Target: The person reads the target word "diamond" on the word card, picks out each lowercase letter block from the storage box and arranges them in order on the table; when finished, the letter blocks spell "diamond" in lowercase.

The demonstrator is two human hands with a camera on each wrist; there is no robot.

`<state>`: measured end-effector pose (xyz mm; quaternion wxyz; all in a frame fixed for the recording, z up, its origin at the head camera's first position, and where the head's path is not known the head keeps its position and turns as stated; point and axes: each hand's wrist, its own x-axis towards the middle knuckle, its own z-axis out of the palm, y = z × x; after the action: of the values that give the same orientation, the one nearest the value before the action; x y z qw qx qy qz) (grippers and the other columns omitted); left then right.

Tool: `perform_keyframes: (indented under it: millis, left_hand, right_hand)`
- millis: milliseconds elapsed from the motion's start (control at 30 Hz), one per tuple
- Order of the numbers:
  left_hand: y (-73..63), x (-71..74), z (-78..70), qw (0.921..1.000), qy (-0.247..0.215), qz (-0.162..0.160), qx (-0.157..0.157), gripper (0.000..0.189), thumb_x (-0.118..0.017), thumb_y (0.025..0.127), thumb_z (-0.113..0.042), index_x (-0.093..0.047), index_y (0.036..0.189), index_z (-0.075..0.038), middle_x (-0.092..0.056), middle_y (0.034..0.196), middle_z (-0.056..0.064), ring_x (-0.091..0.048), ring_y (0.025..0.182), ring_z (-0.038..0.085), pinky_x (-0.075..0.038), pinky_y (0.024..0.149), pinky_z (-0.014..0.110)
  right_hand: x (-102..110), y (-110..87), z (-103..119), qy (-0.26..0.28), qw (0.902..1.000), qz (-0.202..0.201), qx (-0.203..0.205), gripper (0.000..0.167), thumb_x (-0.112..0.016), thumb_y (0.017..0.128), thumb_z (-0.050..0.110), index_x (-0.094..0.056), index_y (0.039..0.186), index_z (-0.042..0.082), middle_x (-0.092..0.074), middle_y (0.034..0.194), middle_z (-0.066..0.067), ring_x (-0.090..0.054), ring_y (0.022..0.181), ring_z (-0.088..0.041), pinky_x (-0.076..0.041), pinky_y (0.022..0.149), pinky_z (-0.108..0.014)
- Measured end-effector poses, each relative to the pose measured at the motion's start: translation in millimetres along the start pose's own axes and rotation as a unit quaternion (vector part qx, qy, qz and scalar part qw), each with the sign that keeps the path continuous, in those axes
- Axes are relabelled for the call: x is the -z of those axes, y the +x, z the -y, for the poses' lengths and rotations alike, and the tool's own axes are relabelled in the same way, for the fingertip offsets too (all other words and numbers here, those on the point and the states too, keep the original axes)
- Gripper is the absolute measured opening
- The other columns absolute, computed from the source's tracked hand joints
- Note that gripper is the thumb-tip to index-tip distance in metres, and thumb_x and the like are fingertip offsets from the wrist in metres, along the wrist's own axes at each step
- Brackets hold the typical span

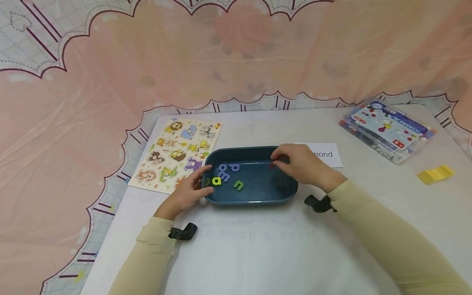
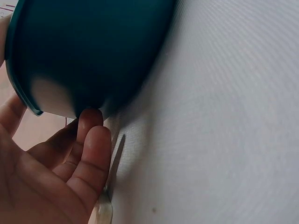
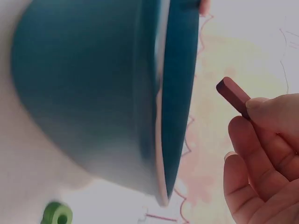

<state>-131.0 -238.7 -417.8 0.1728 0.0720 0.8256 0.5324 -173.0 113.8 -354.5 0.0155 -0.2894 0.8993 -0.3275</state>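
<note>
My left hand (image 1: 186, 191) grips the left end of a dark teal tray (image 1: 254, 202), fingertips at its rim and against its underside (image 2: 93, 46). Inside the tray, toward its left, lie several letter pieces: purple ones (image 1: 234, 167), a yellow "a" (image 1: 216, 181) and a green "n" (image 1: 238, 185). Over the tray's right end, my right hand (image 1: 300, 164) pinches a dark red stick-shaped piece (image 3: 233, 95) between thumb and forefinger. The piece sticks out past the fingertips; its hidden end cannot be seen.
A white card (image 1: 328, 153) ending in "mond" lies partly behind my right hand. An animal picture board (image 1: 169, 153) sits back left, and a clear plastic box (image 1: 387, 129) back right. A folded yellow paper (image 1: 436, 175) lies right. A green piece (image 3: 57, 213) shows below the tray.
</note>
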Motion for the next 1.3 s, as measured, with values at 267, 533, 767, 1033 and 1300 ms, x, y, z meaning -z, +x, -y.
perform_keyframes:
  millis: [267,533,767,1033,1300]
  left_hand:
    - [-0.3,-0.6,-1.3,1.0000,0.000,0.001,0.005,0.073,-0.068,0.096,-0.016,-0.029,0.158,-0.016,-0.031,0.155,0.024,-0.039,0.137,0.044,-0.039,0.107,0.054]
    - [-2.6,0.8,1.5,0.9999,0.004,-0.001,0.012,0.073,-0.068,0.097,-0.017,-0.029,0.158,-0.017,-0.028,0.157,0.024,-0.035,0.140,0.045,-0.036,0.108,0.055]
    - [-2.3,0.4,1.5,0.9999,0.004,-0.004,0.011,0.072,-0.068,0.096,-0.017,-0.030,0.158,-0.018,-0.029,0.157,0.023,-0.037,0.139,0.044,-0.037,0.108,0.054]
    - [-1.2,0.5,1.6,0.9999,0.008,-0.004,0.011,0.073,-0.069,0.096,-0.018,-0.029,0.158,-0.017,-0.031,0.155,0.024,-0.039,0.137,0.044,-0.038,0.107,0.054]
    - [0.6,-0.6,1.5,0.9999,0.009,-0.005,0.010,0.073,-0.069,0.096,-0.018,-0.029,0.158,-0.018,-0.032,0.155,0.023,-0.040,0.137,0.043,-0.038,0.107,0.053]
  right_hand:
    - [16.7,-14.4,-13.8,-0.014,0.9997,-0.015,-0.016,0.013,-0.067,0.095,0.006,-0.072,0.107,0.002,-0.071,0.101,-0.007,-0.066,0.092,-0.023,-0.054,0.085,-0.047]
    - [28.6,-25.7,-31.9,-0.019,0.9988,-0.028,-0.037,0.013,-0.065,0.096,0.005,-0.072,0.107,0.001,-0.073,0.098,-0.006,-0.067,0.092,-0.024,-0.055,0.080,-0.045]
    - [33.1,-35.3,-53.8,-0.022,0.9977,-0.024,-0.059,0.015,-0.064,0.096,0.004,-0.071,0.108,-0.001,-0.072,0.100,-0.010,-0.066,0.091,-0.027,-0.054,0.082,-0.048]
    - [29.8,-41.8,-77.4,-0.029,0.9945,0.004,-0.100,0.015,-0.064,0.096,0.004,-0.070,0.108,-0.002,-0.072,0.101,-0.014,-0.064,0.095,-0.031,-0.052,0.086,-0.051]
    - [20.5,-41.2,-94.6,-0.023,0.9893,0.024,-0.142,0.016,-0.061,0.097,0.007,-0.069,0.109,0.000,-0.071,0.104,-0.014,-0.062,0.098,-0.033,-0.049,0.093,-0.054]
